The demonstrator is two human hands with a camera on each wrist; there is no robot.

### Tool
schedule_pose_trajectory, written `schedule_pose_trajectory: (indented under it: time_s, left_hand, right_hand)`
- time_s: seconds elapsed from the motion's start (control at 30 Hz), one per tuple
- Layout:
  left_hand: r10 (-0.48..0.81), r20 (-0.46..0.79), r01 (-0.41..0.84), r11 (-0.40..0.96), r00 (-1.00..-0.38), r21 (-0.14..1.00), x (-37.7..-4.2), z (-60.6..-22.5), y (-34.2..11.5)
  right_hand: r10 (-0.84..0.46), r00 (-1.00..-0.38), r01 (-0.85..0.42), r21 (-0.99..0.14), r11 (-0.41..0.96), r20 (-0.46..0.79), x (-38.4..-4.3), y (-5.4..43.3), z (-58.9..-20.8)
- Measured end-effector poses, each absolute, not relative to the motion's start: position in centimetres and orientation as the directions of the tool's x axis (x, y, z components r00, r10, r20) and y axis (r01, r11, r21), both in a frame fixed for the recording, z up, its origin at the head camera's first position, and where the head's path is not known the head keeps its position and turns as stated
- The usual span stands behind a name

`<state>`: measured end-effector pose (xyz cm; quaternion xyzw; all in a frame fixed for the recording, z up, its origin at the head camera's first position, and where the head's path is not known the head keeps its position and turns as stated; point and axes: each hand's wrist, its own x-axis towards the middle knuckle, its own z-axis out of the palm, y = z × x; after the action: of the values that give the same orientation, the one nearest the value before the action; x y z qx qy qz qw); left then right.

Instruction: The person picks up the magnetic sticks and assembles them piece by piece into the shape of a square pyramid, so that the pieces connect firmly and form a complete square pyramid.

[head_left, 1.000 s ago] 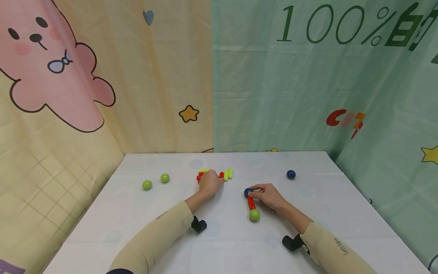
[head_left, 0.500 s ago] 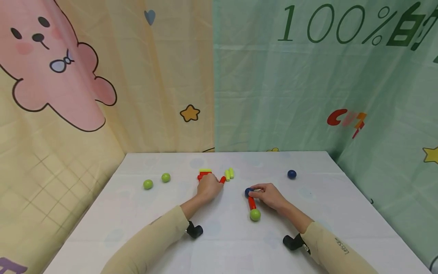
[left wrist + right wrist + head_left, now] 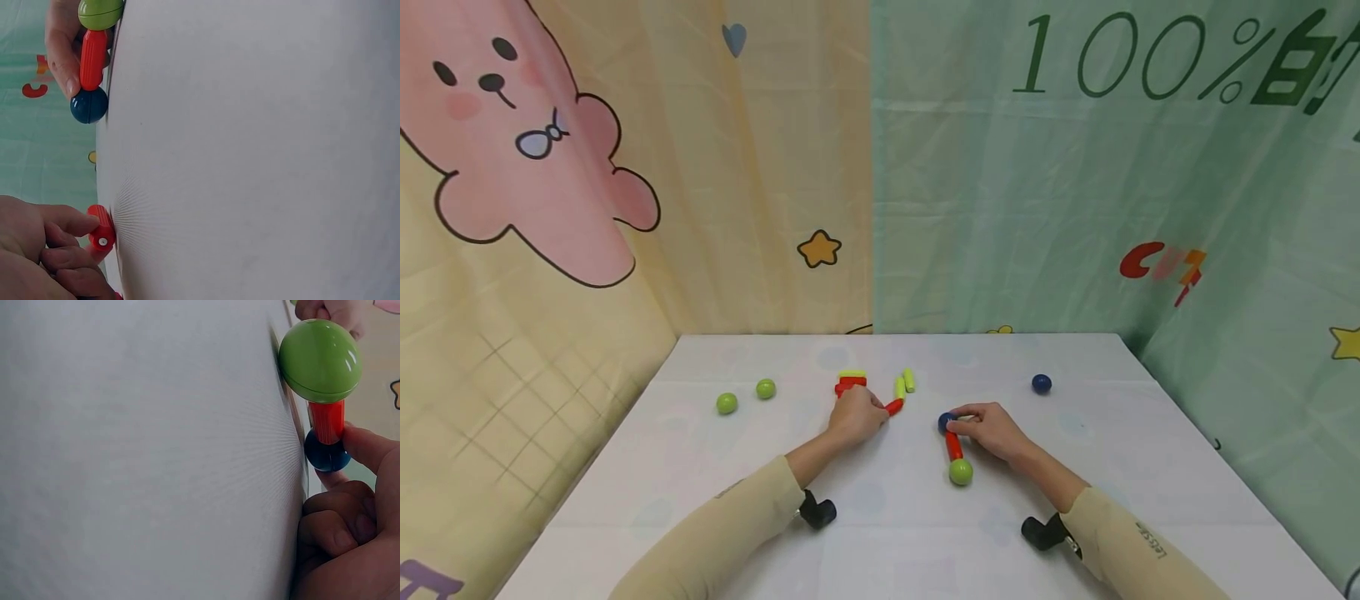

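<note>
Between thumb and forefinger, my left hand (image 3: 856, 416) pinches a red rod (image 3: 894, 407); in the left wrist view this rod (image 3: 102, 229) shows a silvery dot on its end. My right hand (image 3: 992, 432) grips a dark blue ball (image 3: 947, 422) with thumb and fingertips. That ball is joined to a second red rod (image 3: 954, 446), whose near end carries a green ball (image 3: 961, 472). The joined piece lies on the table, seen close in the right wrist view with the green ball (image 3: 320, 360) nearest.
Beyond my left hand lie more red rods (image 3: 852, 382) and a yellow-green rod (image 3: 852, 373). Two yellow-green rods (image 3: 909, 381) lie to their right. Two loose green balls (image 3: 727, 403) sit at the left, one dark blue ball (image 3: 1041, 384) at the right. Curtains stand behind the white table (image 3: 700, 517).
My left hand has drawn slightly back toward me with the red rod, which has come away from beside the yellow-green rods and tilted. My right hand and the joined piece stay put.
</note>
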<state>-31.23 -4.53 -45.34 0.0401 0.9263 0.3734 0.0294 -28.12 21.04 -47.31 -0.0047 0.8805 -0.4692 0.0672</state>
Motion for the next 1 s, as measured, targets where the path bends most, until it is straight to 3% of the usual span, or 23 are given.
schedule_pose_trajectory:
  time_s: [0.33, 0.73, 1.0]
  left_hand:
    - [0.193, -0.015, 0.134, 0.735, -0.981, 0.664, -31.4, -46.0, -4.9]
    - [0.329, 0.043, 0.315, 0.847, -0.943, 0.427, -31.6, -45.5, -3.7]
    - [0.433, 0.043, 0.407, 0.804, -0.9, 0.433, -32.0, -45.6, -3.4]
  right_hand:
    - [-0.077, -0.99, 0.054, -0.823, 0.566, -0.118, -28.1, 21.1, -47.5]
    - [-0.062, -0.99, 0.066, -0.817, 0.572, -0.124, -28.1, 21.1, -47.4]
    - [-0.077, -0.991, 0.045, -0.816, 0.577, -0.11, -28.2, 21.0, -47.3]
